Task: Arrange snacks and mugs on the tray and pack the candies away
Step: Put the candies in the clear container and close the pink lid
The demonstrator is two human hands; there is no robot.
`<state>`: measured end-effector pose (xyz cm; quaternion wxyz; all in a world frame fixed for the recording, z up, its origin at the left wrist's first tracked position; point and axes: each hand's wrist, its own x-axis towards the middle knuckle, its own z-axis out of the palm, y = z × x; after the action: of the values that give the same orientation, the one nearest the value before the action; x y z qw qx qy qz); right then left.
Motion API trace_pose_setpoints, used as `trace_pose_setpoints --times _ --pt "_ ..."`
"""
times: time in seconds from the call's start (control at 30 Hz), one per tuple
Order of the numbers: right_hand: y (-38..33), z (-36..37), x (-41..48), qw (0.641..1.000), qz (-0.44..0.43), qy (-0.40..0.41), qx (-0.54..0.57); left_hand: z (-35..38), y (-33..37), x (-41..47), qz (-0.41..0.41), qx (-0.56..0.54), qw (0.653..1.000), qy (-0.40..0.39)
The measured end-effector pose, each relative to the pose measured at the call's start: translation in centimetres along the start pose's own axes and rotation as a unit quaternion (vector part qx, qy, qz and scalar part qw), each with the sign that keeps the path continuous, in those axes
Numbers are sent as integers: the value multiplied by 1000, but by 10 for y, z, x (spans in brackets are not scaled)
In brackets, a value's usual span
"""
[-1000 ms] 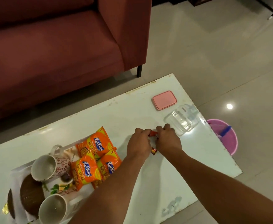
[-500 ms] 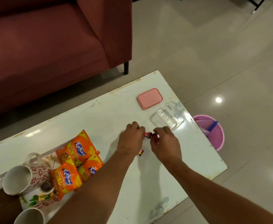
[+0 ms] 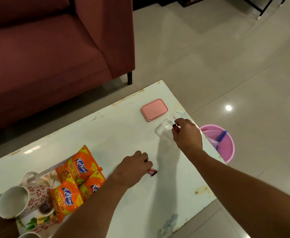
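A white worktop (image 3: 127,134) with chipped, stained edges is carrying everything. A pink lid (image 3: 154,109) is lying flat near its far right corner, with a clear container (image 3: 165,128) sitting just beside it. A red-wrapped candy (image 3: 152,172) is resting on the bare surface near the middle. At the near left a floral tray (image 3: 36,222) is bearing three orange snack packets (image 3: 79,179) and patterned mugs (image 3: 19,201).

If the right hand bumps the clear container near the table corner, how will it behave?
The clear container looks empty and thin-walled, so probably light and easily slid on the glossy table. It stands near the edge, so a push from the right hand might send it off.
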<state>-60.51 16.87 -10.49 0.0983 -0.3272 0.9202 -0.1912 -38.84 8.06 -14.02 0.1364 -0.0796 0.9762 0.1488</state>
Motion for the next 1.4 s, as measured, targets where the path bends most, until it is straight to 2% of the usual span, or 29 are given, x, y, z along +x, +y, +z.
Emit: trace_pose_setpoints --times 0.13,0.23,0.4,0.57,0.7,0.87,0.93,1.03,1.13,1.2,1.27,1.33,1.4 --pt "7 -2 -8 1000 -2 29 9 5 -1 -4 13 -1 1000 18" --pt "12 -5 -13 998 30 52 16 3 -1 -1 -17 -36 998 40" --pt "19 -6 -16 997 71 -10 41 -40 15 30 -92 -136 971 176" --pt "22 -8 -22 993 88 21 76 -79 35 89 -87 -155 949 261" --pt "33 -17 -21 990 87 60 96 -84 40 127 -62 -111 957 259" --pt "54 -21 -30 993 63 51 83 -73 36 151 -36 -14 989 146" --pt "59 -21 -34 993 67 51 81 -70 33 150 -28 -13 991 127" --pt "62 -21 -38 992 64 59 87 -70 28 146 -7 -28 990 137" --pt "61 -21 -39 992 62 66 92 -72 22 141 7 -36 976 216" --pt "60 -22 -37 991 61 76 96 -72 18 141 -43 -47 957 284" --pt "58 -22 -35 989 59 89 107 -72 8 144 -139 -64 943 296" --pt "55 -22 -30 987 51 101 114 -68 -11 150 -233 -74 941 233" --pt "52 -21 -25 987 38 104 119 -65 -30 155 -273 -67 950 140"
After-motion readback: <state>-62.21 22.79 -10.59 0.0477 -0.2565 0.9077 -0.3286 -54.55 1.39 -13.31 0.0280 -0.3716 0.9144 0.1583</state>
